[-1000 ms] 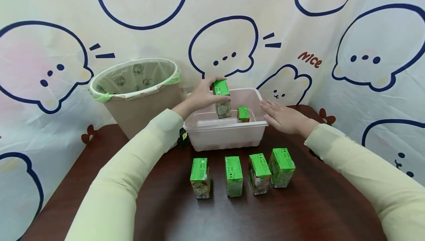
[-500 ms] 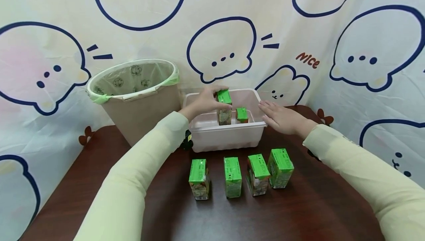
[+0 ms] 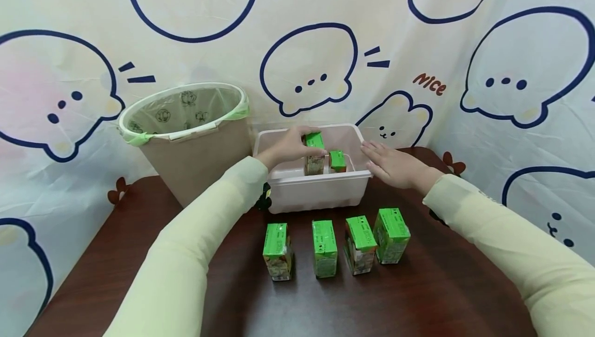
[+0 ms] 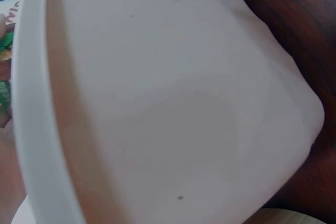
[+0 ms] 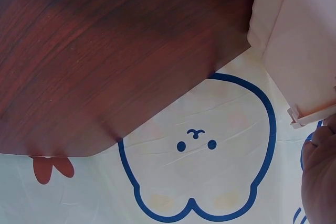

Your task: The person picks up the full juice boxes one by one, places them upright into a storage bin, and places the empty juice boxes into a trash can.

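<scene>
left hand (image 3: 292, 146) pinches upright carton (image 3: 314, 164) between thumb and fingers; right hand (image 3: 394, 165) straight-fingered beside tub (image 3: 321, 194)

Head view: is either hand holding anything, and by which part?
The left hand holds a green-topped carton by its upper part, inside the pink tub. The right hand grips nothing, resting at the tub's edge.

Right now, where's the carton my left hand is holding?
In the head view, the held carton is inside the pale tub, in your left hand, just left of the other carton.
</scene>
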Demonstrator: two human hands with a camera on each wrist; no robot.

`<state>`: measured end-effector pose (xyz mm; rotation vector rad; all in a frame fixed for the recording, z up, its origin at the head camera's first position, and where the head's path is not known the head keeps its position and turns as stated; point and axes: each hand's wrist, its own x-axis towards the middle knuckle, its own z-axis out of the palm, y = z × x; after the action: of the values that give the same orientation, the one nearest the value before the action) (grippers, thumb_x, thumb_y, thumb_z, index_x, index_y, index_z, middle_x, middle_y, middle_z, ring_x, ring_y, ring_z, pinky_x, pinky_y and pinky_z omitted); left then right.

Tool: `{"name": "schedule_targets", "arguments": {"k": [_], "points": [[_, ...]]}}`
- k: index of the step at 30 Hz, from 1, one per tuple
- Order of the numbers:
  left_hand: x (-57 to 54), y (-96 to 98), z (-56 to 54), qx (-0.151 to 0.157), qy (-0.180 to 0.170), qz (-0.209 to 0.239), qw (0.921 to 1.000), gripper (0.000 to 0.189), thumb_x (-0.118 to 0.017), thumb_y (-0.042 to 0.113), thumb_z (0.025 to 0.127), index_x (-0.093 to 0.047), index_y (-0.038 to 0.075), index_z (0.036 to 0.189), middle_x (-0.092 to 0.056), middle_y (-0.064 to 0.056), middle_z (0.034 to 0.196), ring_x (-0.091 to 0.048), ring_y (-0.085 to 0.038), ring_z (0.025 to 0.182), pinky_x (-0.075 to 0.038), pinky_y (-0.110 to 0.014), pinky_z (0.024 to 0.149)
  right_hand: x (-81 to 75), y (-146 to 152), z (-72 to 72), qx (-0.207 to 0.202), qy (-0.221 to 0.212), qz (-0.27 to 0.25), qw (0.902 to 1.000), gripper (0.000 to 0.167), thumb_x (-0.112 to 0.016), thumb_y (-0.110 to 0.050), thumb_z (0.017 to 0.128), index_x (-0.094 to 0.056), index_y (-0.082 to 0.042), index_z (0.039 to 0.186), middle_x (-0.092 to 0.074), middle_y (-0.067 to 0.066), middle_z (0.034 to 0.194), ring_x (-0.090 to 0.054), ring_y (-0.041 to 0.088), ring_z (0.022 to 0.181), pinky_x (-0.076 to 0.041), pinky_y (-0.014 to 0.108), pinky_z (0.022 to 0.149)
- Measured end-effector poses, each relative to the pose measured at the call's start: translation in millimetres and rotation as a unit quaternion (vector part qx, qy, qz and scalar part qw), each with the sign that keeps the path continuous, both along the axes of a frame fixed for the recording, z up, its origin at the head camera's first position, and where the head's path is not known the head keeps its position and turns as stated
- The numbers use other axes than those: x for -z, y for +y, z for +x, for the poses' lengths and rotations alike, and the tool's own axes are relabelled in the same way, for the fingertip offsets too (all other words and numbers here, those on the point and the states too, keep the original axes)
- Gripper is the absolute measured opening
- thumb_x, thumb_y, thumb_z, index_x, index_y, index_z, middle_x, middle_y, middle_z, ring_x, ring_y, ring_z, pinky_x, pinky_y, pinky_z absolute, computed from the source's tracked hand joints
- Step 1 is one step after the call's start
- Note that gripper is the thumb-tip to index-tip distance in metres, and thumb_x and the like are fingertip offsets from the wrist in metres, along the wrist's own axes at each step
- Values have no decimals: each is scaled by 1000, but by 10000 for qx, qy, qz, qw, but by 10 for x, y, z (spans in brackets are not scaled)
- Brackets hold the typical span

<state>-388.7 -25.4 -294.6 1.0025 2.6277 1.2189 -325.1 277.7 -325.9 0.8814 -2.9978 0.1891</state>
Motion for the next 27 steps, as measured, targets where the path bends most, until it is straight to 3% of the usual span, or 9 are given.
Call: {"name": "schedule_targets", "arguments": {"k": [4,8,12,21,27], "points": [[50,-5,2,-5,-180,-149,9997,70,-80,30,82,-51,7,141,-60,-8,106,-53,-20,86,-45,-29,74,0,-3,-7,13,0,-8,10000,67,-32,-48,103,-19,-9,156,-14,12,161,-10,34,146,-15,55,114],[109,7,-9,54,-80,-193,9998,65,-81,27,81,-56,7,137,-61,-6,104,-54,-19,86,-46,-29,74,-1,-8,-9,18,-14,-21,10000,64,-36,-42,104,-19,-8,155,-14,13,161,-10,35,146,-15,56,114],[141,30,-28,189,13,-242,9995,61,-81,24,81,-57,7,135,-61,-6,101,-53,-20,81,-45,-29,70,0,-3,-5,6,-5,6,10000,66,-33,-47,103,-19,-8,155,-14,13,161,-10,35,146,-15,56,113],[205,95,-52,259,4,-439,9987,66,-80,22,82,-52,4,140,-61,-6,120,-53,-19,83,-45,-27,68,16,8,-16,-30,13,6,10000,68,-29,-51,103,-16,-10,156,-13,12,161,-9,34,146,-15,55,114],[207,126,-32,295,48,-633,9976,62,-81,22,81,-56,5,136,-63,-6,108,-53,-18,80,-45,-27,66,14,0,-14,-15,-2,-48,10000,68,-30,-50,103,-18,-9,156,-13,12,161,-10,35,146,-15,56,114]]}}
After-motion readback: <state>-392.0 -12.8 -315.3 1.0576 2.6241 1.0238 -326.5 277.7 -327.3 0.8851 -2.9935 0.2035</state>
